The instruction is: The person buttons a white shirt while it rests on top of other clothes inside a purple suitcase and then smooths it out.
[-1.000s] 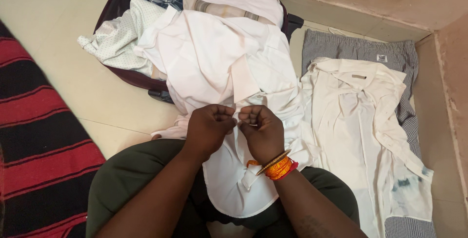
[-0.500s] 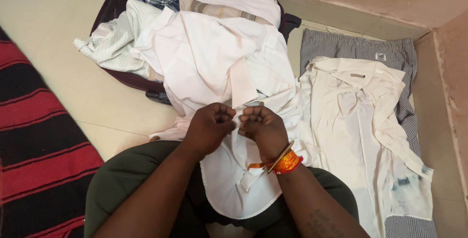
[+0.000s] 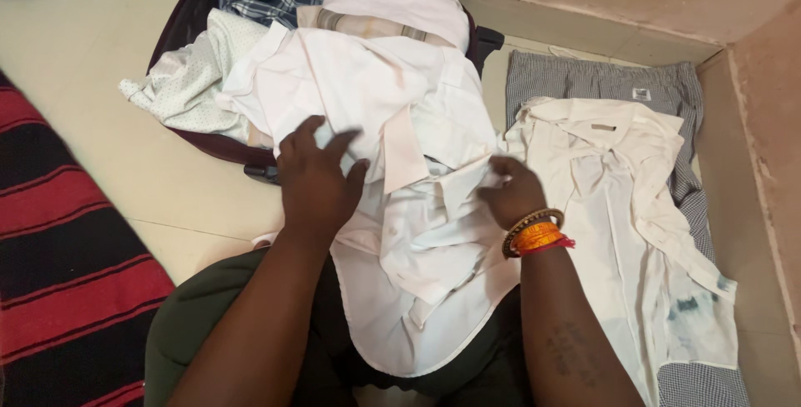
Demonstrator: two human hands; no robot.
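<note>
So far, the white shirt (image 3: 417, 232) is pressed flat under the spread left hand (image 3: 315, 178) and pinched by the right hand (image 3: 511, 193); folding is barely begun.

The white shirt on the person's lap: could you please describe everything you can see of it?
The white shirt is plain, thin woven cloth, a little creased, with a buttoned front placket. It lies face up across the person's lap, its rounded hem hanging toward the camera and its upper part rumpled against the heap spilling from the open suitcase. The left hand lies flat with spread fingers on its upper left part; the right hand presses its upper right edge, beside a cream shirt spread on the floor.
</note>
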